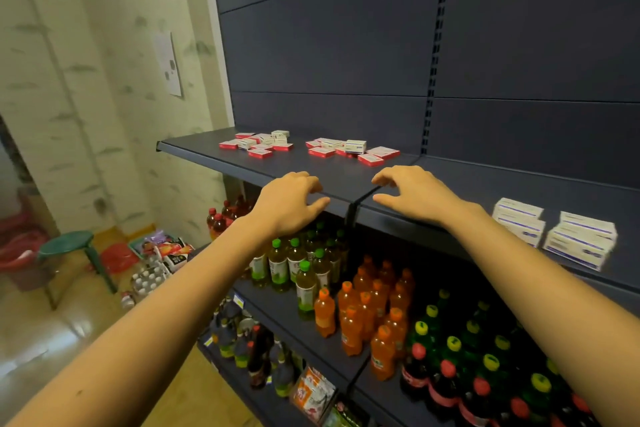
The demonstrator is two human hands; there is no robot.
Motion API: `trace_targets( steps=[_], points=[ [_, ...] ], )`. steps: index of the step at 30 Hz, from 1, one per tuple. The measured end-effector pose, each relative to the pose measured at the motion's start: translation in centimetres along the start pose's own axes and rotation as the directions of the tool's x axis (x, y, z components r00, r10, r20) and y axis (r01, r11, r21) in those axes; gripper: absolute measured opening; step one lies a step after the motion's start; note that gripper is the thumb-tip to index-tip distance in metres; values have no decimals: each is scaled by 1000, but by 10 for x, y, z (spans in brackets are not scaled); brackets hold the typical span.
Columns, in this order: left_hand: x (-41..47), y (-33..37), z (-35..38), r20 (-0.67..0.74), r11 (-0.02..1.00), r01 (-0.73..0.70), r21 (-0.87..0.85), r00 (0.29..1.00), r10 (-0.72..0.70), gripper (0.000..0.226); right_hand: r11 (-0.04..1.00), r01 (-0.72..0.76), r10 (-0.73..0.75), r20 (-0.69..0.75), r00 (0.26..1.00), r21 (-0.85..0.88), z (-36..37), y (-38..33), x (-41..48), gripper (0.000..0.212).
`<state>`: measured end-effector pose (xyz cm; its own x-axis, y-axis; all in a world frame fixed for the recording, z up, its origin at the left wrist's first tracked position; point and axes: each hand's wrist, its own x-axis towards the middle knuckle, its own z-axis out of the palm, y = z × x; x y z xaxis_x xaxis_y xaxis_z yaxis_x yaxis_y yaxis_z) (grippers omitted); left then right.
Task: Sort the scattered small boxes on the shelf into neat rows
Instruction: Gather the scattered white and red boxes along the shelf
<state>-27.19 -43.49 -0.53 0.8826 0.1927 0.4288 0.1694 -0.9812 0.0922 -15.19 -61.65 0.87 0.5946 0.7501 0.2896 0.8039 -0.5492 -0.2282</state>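
Head view | both hands raised at shelf (311,166) front edge, judged poised for reaching | left hand (289,203) and right hand (415,194) seen with fingers (381,178) spread, nothing gripped | scattered small boxes (346,147) lie farther back, apart from fingers, in two loose clusters, unsorted.

Bare forearms, no sleeves, two hands

Head camera, close, looking forward-down at shelf (311,173).
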Motion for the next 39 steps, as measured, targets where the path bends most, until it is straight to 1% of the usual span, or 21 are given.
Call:
trace_targets(
  steps=[5,11,14,20,22,24,29,33,34,36,39],
  points=[
    [28,-35,10,-4,999,-5,-34,1000,5,40,999,-41,42,28,999,-35,16,-5,45,40],
    [84,-67,31,9,999,-27,-42,1000,27,41,992,-84,86,23,996,-90,30,11,111,40],
    [119,-80,43,19,997,-61,-36,998,62,40,975,-186,190,21,982,-124,31,27,147,42],
    [180,-101,64,27,993,-102,-58,994,104,38,905,-387,396,11,918,-178,40,60,200,47],
    [196,-106,72,32,992,-106,-71,994,108,37,882,-435,447,27,894,-183,45,68,210,52],
    [211,-108,79,35,989,-110,-103,993,114,36,862,-467,484,49,874,-196,50,73,217,52],
    [244,-113,97,12,972,-167,-163,985,171,35,833,-484,516,58,855,-266,64,81,227,53],
    [271,-119,111,21,955,-218,-202,974,227,35,809,-510,545,49,837,-292,67,85,235,42],
    [278,-121,114,25,949,-226,-221,971,237,36,803,-516,555,57,830,-297,65,86,235,42],
    [292,-126,118,33,933,-237,-270,966,255,38,788,-533,577,67,814,-308,58,88,234,46],
    [311,-133,126,84,905,-252,-342,951,297,47,756,-575,613,34,789,-313,46,90,227,48]
  ],
)
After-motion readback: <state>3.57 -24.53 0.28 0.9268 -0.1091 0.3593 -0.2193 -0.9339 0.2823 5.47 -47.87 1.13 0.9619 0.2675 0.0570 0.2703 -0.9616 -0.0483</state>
